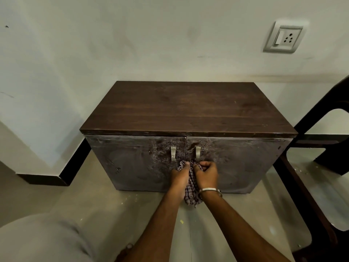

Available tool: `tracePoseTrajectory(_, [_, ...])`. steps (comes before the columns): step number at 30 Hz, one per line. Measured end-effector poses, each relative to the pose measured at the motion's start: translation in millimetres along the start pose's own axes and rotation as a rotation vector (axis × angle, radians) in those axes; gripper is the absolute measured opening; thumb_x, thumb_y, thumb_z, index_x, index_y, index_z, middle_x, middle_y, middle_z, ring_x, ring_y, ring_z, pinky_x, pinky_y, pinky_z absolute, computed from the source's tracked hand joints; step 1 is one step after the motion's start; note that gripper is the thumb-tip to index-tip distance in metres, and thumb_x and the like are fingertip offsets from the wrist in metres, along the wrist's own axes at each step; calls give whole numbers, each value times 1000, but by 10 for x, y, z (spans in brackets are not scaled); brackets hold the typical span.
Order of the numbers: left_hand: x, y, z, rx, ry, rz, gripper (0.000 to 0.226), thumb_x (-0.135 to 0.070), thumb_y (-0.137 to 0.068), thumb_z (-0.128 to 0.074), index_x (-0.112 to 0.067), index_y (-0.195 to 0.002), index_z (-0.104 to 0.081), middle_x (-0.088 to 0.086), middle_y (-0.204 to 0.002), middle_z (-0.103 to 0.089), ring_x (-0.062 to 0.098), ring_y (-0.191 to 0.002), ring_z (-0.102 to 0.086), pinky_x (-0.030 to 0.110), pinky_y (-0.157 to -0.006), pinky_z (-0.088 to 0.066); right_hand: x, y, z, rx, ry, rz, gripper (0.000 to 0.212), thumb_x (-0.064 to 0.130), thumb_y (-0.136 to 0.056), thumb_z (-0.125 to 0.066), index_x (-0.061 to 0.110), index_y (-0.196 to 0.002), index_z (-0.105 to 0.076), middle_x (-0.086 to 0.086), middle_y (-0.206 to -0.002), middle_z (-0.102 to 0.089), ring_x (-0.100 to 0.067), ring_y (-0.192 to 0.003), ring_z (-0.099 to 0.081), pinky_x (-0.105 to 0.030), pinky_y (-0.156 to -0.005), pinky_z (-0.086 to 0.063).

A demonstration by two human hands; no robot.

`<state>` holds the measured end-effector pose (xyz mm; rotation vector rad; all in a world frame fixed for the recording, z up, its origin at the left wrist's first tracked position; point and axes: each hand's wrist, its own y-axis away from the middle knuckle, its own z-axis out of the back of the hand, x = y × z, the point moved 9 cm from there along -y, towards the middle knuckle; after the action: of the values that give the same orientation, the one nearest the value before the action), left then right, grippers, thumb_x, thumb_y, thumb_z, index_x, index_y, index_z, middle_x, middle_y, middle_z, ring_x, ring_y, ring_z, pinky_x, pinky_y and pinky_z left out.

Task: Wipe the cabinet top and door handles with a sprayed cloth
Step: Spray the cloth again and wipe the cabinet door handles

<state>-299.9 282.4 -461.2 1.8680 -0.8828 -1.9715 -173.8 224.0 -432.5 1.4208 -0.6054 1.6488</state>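
Observation:
A low dark wooden cabinet (188,110) stands against the wall, its two doors streaked with wet smears. Two metal door handles, the left handle (173,153) and the right handle (197,153), hang near the middle seam. Just below them a checked cloth (190,188) is bunched between both hands and hangs down. My left hand (179,175) grips the cloth on its left side. My right hand (206,173), with a metal bangle at the wrist, grips the cloth's right side, right under the right handle.
A dark wooden chair frame (317,167) stands close at the cabinet's right. A wall socket (285,37) sits high on the right. A black skirting step (62,173) juts out at the left. My knee in grey cloth (41,239) fills the lower left.

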Motion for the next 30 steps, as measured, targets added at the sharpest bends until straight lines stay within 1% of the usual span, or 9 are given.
tracePoseTrajectory(5, [-4, 44, 46, 13, -38, 37, 65, -42, -91, -60, -7, -142, -39, 16, -135, -56, 32, -117, -58, 42, -97, -51, -35, 10, -3, -2, 1, -52, 18, 8, -83, -69, 10, -92, -54, -10, -89, -61, -25, -87, -59, -36, -86, -50])
tracePoseTrajectory(7, [-2, 95, 102, 12, -63, 29, 60, -40, -92, -60, -8, -140, -44, 15, -133, -57, 32, -116, -59, 40, -96, -51, -55, 107, -29, 21, -2, -74, 19, 10, -85, -68, 9, -95, -53, -10, -92, -60, -26, -89, -59, -35, -85, -48])
tracePoseTrajectory(9, [19, 148, 177, 14, -62, 15, 49, -36, -93, -59, -8, -132, -53, 16, -125, -63, 31, -108, -63, 36, -90, -52, -51, 255, -28, 16, 9, -69, 19, 12, -87, -66, 8, -100, -54, -8, -92, -59, -25, -89, -59, -30, -80, -45])
tracePoseTrajectory(12, [40, 229, 293, 52, -28, 14, 34, -33, -93, -59, -8, -116, -63, 14, -105, -70, 27, -93, -68, 33, -78, -55, 82, 491, -15, 3, 11, 14, 19, 15, -89, -64, 8, -104, -55, -3, -89, -59, -18, -83, -56, -23, -73, -39])
tracePoseTrajectory(14, [-1, 270, 372, 66, 21, -24, 29, -34, -92, -60, -10, -109, -65, 11, -98, -73, 26, -90, -69, 36, -79, -57, 220, 588, -27, 17, -23, 93, 17, 15, -89, -64, 9, -103, -55, 1, -85, -59, -16, -80, -57, -20, -69, -39])
tracePoseTrajectory(16, [-89, 287, 448, 50, 68, -102, 30, -34, -91, -63, -11, -110, -66, 10, -98, -73, 26, -90, -71, 38, -81, -58, 372, 636, -57, 28, -54, 165, 15, 16, -89, -65, 11, -100, -55, 3, -84, -59, -14, -79, -58, -15, -63, -40])
tracePoseTrajectory(21, [-430, 421, 646, -104, 172, -252, 29, -33, -90, -64, -12, -109, -66, 8, -98, -73, 19, -85, -70, 27, -64, -55, 782, 663, -219, 61, -110, 277, 12, 18, -87, -68, 12, -94, -59, 3, -82, -62, -5, -74, -58, -5, -61, -43])
tracePoseTrajectory(27, [-638, 355, 745, -190, 164, -246, 40, -37, -85, -68, -8, -113, -64, 10, -104, -72, 21, -88, -69, 31, -70, -57, 959, 479, -398, 34, -71, 187, 16, 21, -84, -71, 8, -86, -61, 4, -69, -58, -2, -62, -52, -12, -55, -36])
tracePoseTrajectory(30, [-673, 374, 710, -183, 91, -233, 66, -54, -71, -69, -12, -121, -61, 7, -107, -71, 22, -92, -69, 39, -82, -59, 896, 472, -377, -18, -103, 158, 16, 21, -83, -71, 8, -84, -62, 2, -68, -60, -9, -61, -54, -17, -54, -38])
